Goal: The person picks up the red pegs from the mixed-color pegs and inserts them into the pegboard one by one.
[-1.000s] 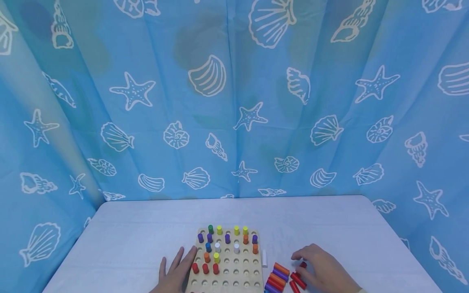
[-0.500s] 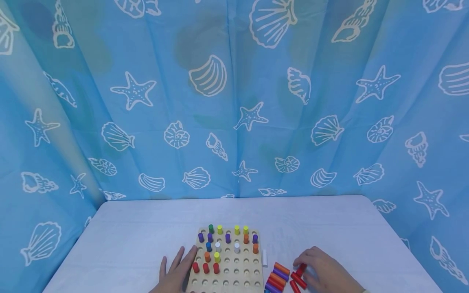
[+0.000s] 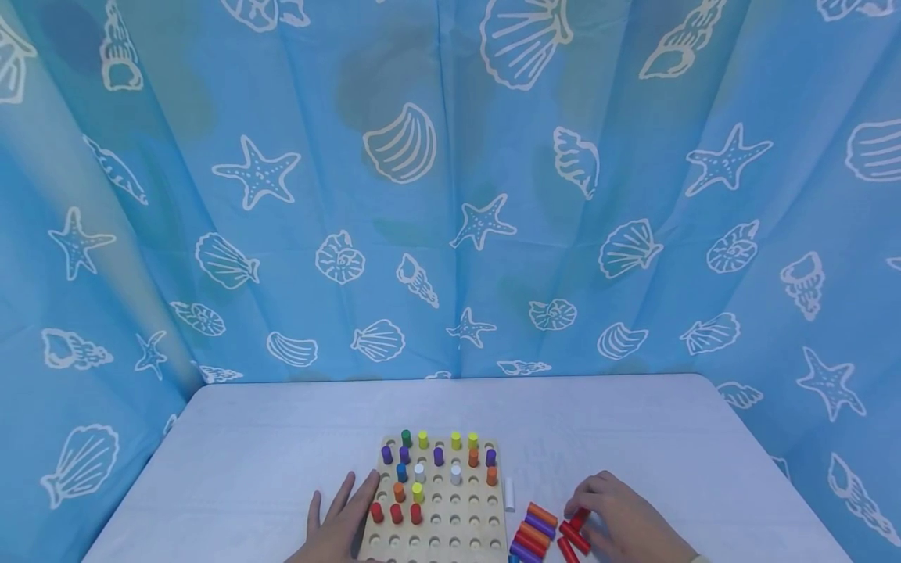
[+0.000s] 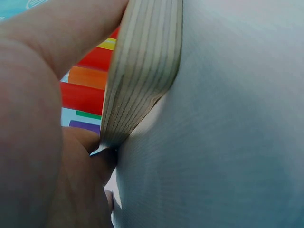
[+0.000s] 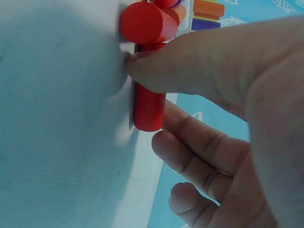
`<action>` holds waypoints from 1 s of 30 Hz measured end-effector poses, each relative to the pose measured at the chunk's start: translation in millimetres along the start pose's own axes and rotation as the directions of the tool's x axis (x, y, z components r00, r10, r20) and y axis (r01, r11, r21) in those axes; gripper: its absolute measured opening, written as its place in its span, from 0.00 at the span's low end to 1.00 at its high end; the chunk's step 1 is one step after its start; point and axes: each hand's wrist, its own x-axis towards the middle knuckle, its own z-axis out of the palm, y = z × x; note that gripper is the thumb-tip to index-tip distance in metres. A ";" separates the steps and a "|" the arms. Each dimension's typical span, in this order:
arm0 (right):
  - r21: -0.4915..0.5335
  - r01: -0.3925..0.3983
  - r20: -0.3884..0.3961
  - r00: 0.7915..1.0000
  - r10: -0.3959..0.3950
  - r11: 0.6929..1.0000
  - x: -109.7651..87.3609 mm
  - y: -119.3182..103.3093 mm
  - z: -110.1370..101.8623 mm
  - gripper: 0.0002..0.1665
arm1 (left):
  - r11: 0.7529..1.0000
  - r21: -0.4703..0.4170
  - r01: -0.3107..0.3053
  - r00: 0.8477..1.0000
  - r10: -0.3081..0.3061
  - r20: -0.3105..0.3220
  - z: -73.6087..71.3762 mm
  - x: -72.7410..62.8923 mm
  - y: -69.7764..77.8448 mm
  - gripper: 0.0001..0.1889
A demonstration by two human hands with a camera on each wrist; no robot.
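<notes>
My left hand (image 3: 334, 525) rests against the near left side of a wooden pegboard (image 3: 454, 509), fingers spread and fairly straight. In the left wrist view, the board's layered edge (image 4: 145, 61) lies against the thumb and fingers. Coloured pegs stand in several of its holes, among them a row of red pegs (image 3: 396, 514) towards the front left. To the right of the board, my right hand (image 3: 626, 518) pinches a red peg (image 5: 150, 111) low over the table, thumb across it. Another red peg (image 5: 141, 22) lies right beside the held one.
Loose orange, purple and red pegs (image 3: 533, 533) lie in a row between the board and my right hand. A white peg (image 3: 510, 495) lies along the board's right edge. The white table (image 3: 296, 422) ends at a blue shell-patterned curtain (image 3: 450, 195).
My right hand's fingers have come together on the red peg, which has shifted slightly towards the near side. The left hand and the board have stayed in place.
</notes>
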 end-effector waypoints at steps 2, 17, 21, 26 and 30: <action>-0.007 0.025 -0.004 1.000 -0.025 1.000 -0.2 1.4 -0.1 0.12 | 1.000 0.004 0.000 1.000 0.000 -0.002 0.2 0.6 0.0 0.67; -0.045 0.026 -0.029 0.999 -0.027 0.999 -0.8 1.9 0.3 0.15 | 1.000 -0.007 0.013 1.000 -0.013 0.008 0.9 1.4 -1.9 0.68; -0.044 0.007 -0.028 1.000 -0.009 0.999 -1.0 0.3 -1.6 0.15 | 1.000 -0.008 0.016 1.000 -0.016 0.013 1.4 1.8 -2.2 0.68; -0.020 -0.051 -0.033 0.998 0.050 0.999 -0.6 -2.7 -3.0 0.16 | 1.000 0.007 0.021 1.000 -0.021 0.012 0.7 1.5 -2.1 0.68; -0.026 -0.065 -0.062 0.996 0.063 0.998 0.7 -5.9 -3.6 0.17 | 1.000 0.007 0.022 1.000 -0.022 0.015 -0.1 1.1 -0.8 0.69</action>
